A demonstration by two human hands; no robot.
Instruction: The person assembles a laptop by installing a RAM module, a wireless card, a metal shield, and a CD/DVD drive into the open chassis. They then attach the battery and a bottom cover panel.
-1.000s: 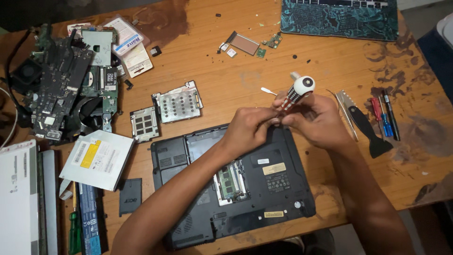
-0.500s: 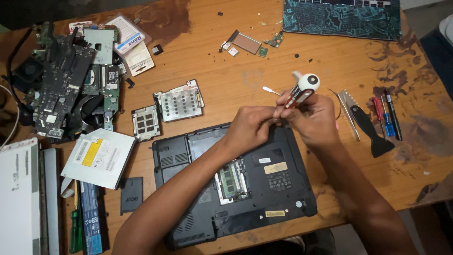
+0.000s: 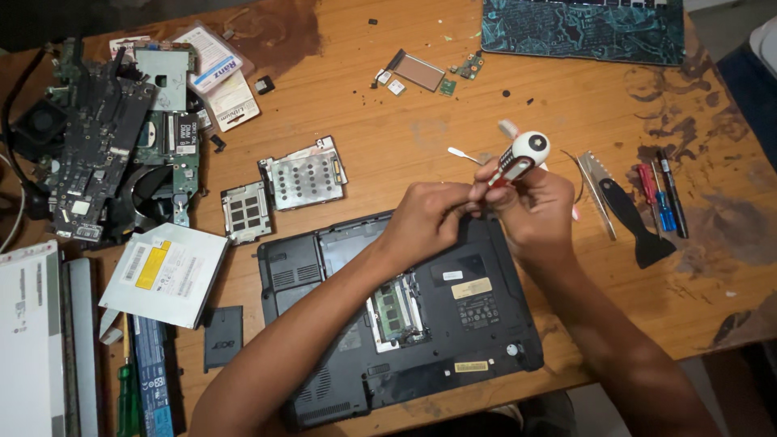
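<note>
The screwdriver (image 3: 516, 160), red and white with a rounded white cap, stands tilted in your right hand (image 3: 530, 212), whose fingers are closed around its handle just above the far right corner of the upturned black laptop base (image 3: 405, 316); the lower shaft and tip are hidden behind your fingers. Your left hand (image 3: 425, 220) meets the right at the tool's lower end, its fingertips pinched together there, though what they pinch is too small to tell. The laptop base lies at the near edge of the wooden table (image 3: 388, 105), its bottom panels off and a green memory module (image 3: 394, 309) exposed in the middle bay. Just left of the base lie two perforated metal covers (image 3: 283, 186) and a silver optical drive (image 3: 166, 273). To your right, near the hand, rest a black-handled scraper (image 3: 635, 222) and a few small red and blue drivers (image 3: 655, 194). At the far left sits a heap of circuit boards (image 3: 105, 146); at the far right edge of the table lies a dark patterned laptop lid (image 3: 583, 28)
</note>
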